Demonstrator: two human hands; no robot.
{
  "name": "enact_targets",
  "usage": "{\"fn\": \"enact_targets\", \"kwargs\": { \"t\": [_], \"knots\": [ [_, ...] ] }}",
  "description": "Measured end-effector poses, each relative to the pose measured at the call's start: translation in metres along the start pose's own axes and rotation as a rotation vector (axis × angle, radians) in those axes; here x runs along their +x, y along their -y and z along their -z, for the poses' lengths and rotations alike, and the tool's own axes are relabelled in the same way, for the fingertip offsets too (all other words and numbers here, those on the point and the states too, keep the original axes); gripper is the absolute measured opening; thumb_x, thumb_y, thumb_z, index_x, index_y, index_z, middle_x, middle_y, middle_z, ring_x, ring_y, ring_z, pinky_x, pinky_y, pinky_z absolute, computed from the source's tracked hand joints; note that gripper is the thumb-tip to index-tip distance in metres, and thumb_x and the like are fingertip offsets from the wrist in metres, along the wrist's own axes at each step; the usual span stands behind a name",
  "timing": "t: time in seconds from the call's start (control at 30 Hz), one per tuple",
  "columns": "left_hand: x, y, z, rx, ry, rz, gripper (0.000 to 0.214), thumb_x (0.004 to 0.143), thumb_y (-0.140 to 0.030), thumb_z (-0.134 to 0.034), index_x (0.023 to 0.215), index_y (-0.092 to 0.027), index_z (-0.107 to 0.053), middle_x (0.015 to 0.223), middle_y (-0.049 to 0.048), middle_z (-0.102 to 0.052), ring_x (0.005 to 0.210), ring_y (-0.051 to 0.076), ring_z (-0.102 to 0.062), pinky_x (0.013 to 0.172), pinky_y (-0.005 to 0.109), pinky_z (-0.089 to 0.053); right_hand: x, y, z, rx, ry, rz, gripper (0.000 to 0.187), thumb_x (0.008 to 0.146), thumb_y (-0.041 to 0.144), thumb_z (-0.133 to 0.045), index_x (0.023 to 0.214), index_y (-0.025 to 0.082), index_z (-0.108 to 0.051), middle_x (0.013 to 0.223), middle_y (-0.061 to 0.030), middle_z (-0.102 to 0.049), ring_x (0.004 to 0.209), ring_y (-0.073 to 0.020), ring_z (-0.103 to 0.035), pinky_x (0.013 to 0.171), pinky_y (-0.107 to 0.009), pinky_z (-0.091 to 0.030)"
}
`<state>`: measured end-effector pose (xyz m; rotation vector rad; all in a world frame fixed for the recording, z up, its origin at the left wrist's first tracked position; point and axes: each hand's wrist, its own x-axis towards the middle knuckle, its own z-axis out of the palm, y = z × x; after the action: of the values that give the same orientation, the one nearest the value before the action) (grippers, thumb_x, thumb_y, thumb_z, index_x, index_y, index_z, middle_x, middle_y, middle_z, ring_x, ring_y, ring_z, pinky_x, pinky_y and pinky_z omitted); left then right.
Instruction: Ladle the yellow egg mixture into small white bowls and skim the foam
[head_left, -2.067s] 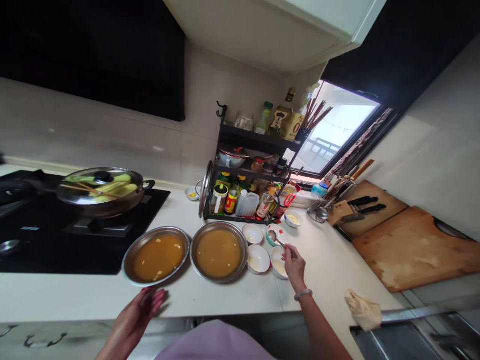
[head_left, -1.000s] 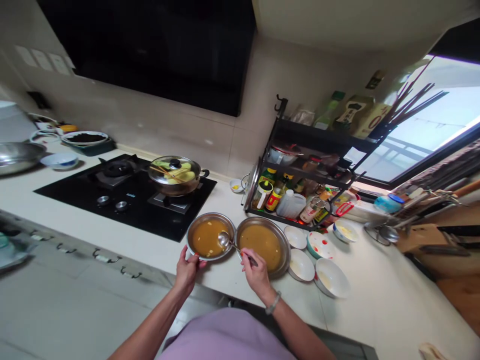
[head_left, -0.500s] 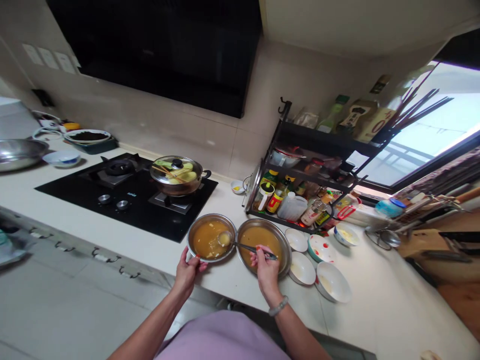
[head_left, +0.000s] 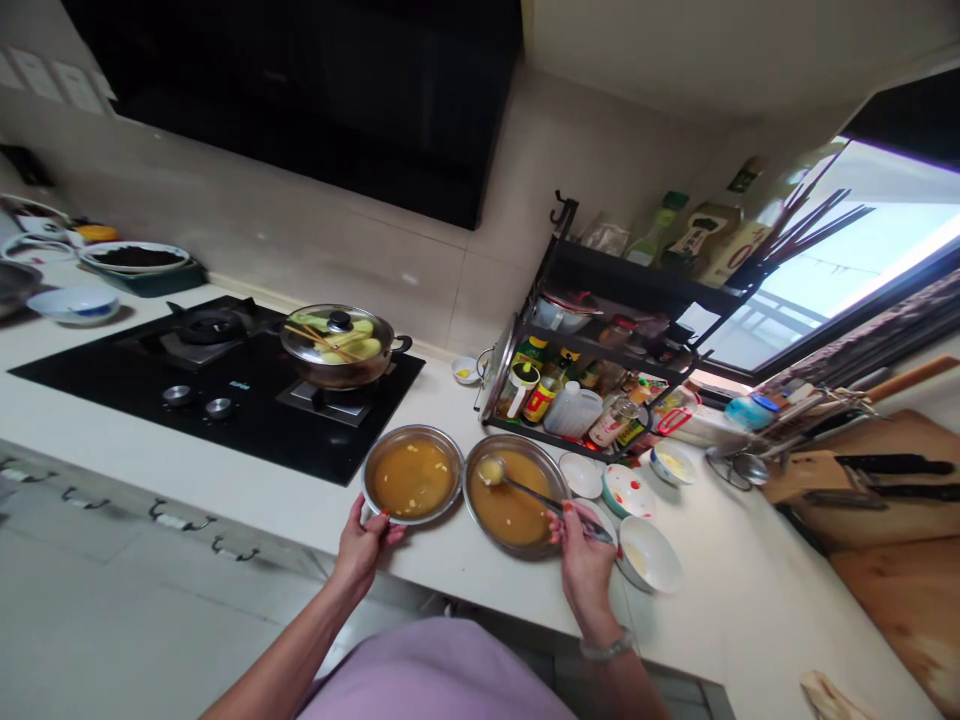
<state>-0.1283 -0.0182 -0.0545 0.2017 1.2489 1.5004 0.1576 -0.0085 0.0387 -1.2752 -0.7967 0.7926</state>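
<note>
Two round metal pans of brownish-yellow liquid sit side by side near the counter's front edge. My left hand (head_left: pixel 362 545) grips the near rim of the left pan (head_left: pixel 413 474). My right hand (head_left: pixel 584 560) is closed on the handle of a metal spoon (head_left: pixel 525 487). The spoon's bowl, holding some yellowish liquid, is over the far left part of the right pan (head_left: pixel 512 494). Several small white bowls (head_left: pixel 649 556) stand just right of the right pan, close to my right hand.
A lidded pot (head_left: pixel 337 347) with yellow-green food stands on the black hob (head_left: pixel 210 385). A black rack of bottles and jars (head_left: pixel 600 350) rises behind the pans. Wooden boards and knives (head_left: pixel 885 480) lie at the right. Dishes (head_left: pixel 135 260) stand far left.
The spoon has moved from over the left pan to over the right pan, and my right hand has shifted right. My left hand stays on the left pan's rim.
</note>
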Motion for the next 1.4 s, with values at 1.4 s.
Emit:
{"fn": "enact_targets", "kwargs": {
  "t": [1.4],
  "knots": [
    [-0.003,-0.003,0.001,0.038,0.001,0.014,0.076,0.088,-0.005,-0.055,0.151,-0.018,-0.014,0.062,0.0002,-0.065,0.056,0.014,-0.069,0.054,0.023,-0.058,-0.024,-0.025,-0.059,0.045,0.176,-0.135,0.042,0.07,0.051,-0.073,0.087,0.015,-0.06,0.057,-0.0031,-0.066,0.046,-0.0149,-0.059,0.042,-0.024,-0.046]
  ]
}}
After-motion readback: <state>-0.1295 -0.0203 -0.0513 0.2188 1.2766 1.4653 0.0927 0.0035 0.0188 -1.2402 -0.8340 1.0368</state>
